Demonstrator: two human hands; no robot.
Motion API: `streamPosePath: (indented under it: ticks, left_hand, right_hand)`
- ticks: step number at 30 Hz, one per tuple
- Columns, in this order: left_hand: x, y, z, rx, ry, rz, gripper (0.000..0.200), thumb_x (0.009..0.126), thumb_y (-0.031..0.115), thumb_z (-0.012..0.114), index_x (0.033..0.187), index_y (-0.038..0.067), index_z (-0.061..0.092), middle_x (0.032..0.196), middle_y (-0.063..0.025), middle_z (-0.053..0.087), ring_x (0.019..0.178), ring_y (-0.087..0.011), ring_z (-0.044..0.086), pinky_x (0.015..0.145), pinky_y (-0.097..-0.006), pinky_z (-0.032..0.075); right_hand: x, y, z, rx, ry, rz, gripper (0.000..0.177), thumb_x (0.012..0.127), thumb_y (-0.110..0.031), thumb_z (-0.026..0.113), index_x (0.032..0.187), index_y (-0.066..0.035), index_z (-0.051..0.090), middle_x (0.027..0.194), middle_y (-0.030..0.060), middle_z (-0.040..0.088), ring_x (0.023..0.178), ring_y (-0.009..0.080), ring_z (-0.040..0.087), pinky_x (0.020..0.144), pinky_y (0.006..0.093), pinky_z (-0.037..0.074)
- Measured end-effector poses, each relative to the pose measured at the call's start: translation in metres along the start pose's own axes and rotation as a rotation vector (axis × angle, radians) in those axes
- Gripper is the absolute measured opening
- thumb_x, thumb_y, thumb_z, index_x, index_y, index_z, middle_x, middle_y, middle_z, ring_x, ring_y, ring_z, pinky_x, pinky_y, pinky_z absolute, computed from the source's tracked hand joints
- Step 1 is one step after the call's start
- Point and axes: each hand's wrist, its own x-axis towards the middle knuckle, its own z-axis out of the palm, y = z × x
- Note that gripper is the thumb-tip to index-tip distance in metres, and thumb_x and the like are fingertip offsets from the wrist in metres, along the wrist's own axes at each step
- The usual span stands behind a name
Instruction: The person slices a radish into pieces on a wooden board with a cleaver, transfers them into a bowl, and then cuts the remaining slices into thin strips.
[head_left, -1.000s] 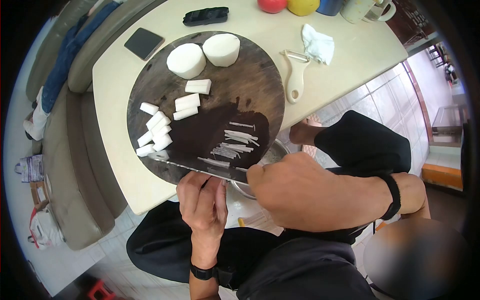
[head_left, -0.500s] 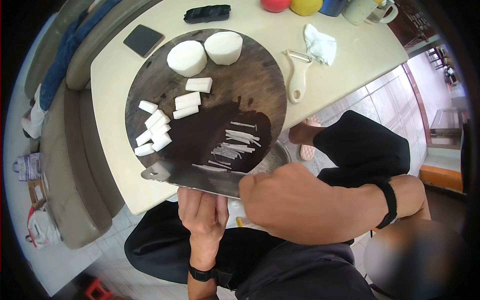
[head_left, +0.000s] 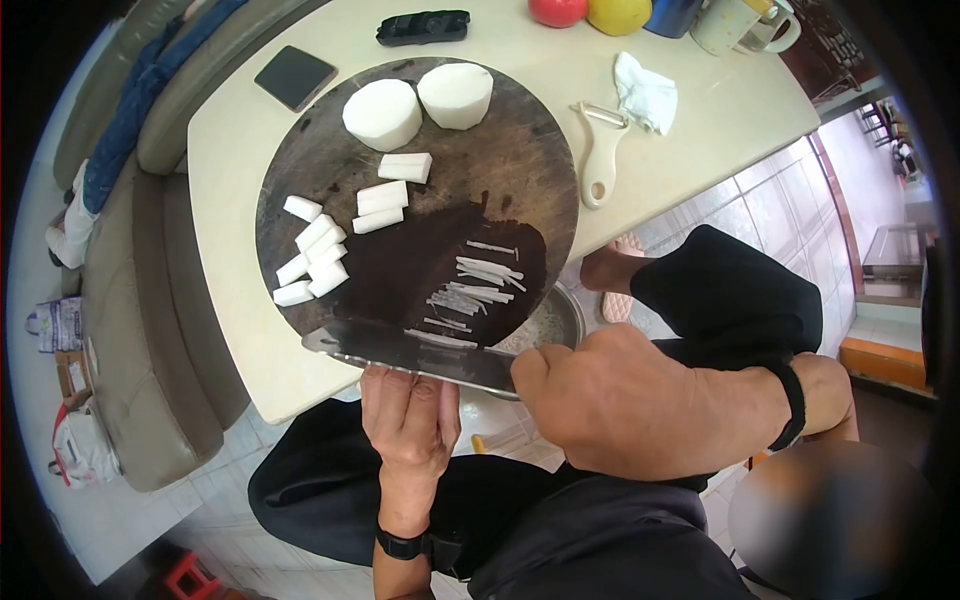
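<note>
My right hand (head_left: 640, 410) grips a broad-bladed cleaver (head_left: 410, 352), its blade pointing left across the near edge of the round dark chopping board (head_left: 460, 165). Behind the blade, my left hand (head_left: 408, 425) has its fingers curled and pressed together near the steel; the blade hides whatever lies under the fingertips. Thin white strips (head_left: 475, 293) lie on the wet part of the board just past the blade. Short white vegetable blocks (head_left: 322, 240) are grouped at the left, with more blocks (head_left: 382, 205) in the middle. Two thick white rounds (head_left: 383, 113) sit at the far edge.
A peeler (head_left: 600, 165) and crumpled tissue (head_left: 645, 95) lie right of the board. Beyond it are a phone (head_left: 295, 78), a black case (head_left: 423, 28), fruit and mugs (head_left: 722, 25). A metal bowl (head_left: 560, 325) sits below the table edge, beside a person's bare foot (head_left: 603, 270).
The cleaver and my right hand have shifted slightly right. My left hand keeps its curled pose near the blade. The whole view has moved a little; the cut pieces look the same.
</note>
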Motion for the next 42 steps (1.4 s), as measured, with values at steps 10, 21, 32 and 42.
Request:
streamPosePath:
  ticks: [10,21,32,42]
  left_hand:
    - [0.002,0.0,-0.001,0.012,0.015,0.024,0.019,0.068,-0.007,0.074,0.087,-0.006,0.069,0.091,-0.0167,0.066,0.09,-0.0365,0.064,0.082,-0.043,0.052]
    - [0.001,-0.001,-0.002,0.0,-0.006,0.016,0.023,0.063,-0.008,0.074,0.085,-0.006,0.068,0.089,-0.0161,0.064,0.09,-0.0366,0.062,0.081,-0.044,0.051]
    - [0.001,-0.001,-0.002,0.003,0.018,0.025,0.023,0.066,-0.008,0.074,0.089,-0.005,0.069,0.092,-0.015,0.065,0.093,-0.0349,0.062,0.082,-0.0433,0.051]
    - [0.002,-0.001,-0.004,0.011,-0.007,0.025,0.023,0.065,-0.007,0.075,0.087,-0.004,0.069,0.092,-0.0149,0.065,0.094,-0.0346,0.062,0.083,-0.0429,0.051]
  right_hand:
    - [0.013,0.009,0.014,0.101,0.105,-0.053,0.022,0.066,-0.003,0.066,0.079,0.006,0.051,0.061,0.0173,0.058,0.051,0.0332,0.061,0.047,0.0398,0.046]
    - [0.001,0.006,0.0,0.064,-0.029,0.012,0.009,0.065,-0.003,0.068,0.069,0.002,0.063,0.069,0.0158,0.06,0.062,0.0306,0.066,0.051,0.038,0.049]
    - [0.009,0.009,0.009,0.08,0.063,-0.011,0.023,0.066,-0.002,0.065,0.08,0.007,0.05,0.059,0.0185,0.057,0.052,0.0352,0.061,0.046,0.0415,0.046]
    - [0.0,0.01,-0.003,0.121,-0.022,0.011,0.012,0.066,-0.003,0.068,0.074,0.005,0.063,0.069,0.0186,0.062,0.063,0.0345,0.065,0.053,0.0409,0.049]
